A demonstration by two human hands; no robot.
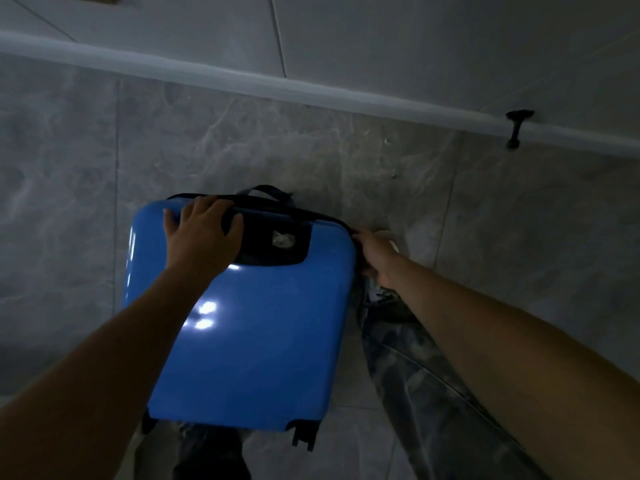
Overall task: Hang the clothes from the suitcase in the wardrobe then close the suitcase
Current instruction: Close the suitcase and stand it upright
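Trouser leg (415, 375) beside suitcase (249, 323), perhaps touching.

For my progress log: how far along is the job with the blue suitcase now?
Looks done: the blue suitcase lies on the tiled floor with its lid down. In hand: the left hand presses its top edge by the carry handle; the right hand is at the right side seam, fingers hidden. Left: probably finishing the zip. The wardrobe is out of view, so the hanging cannot be confirmed.
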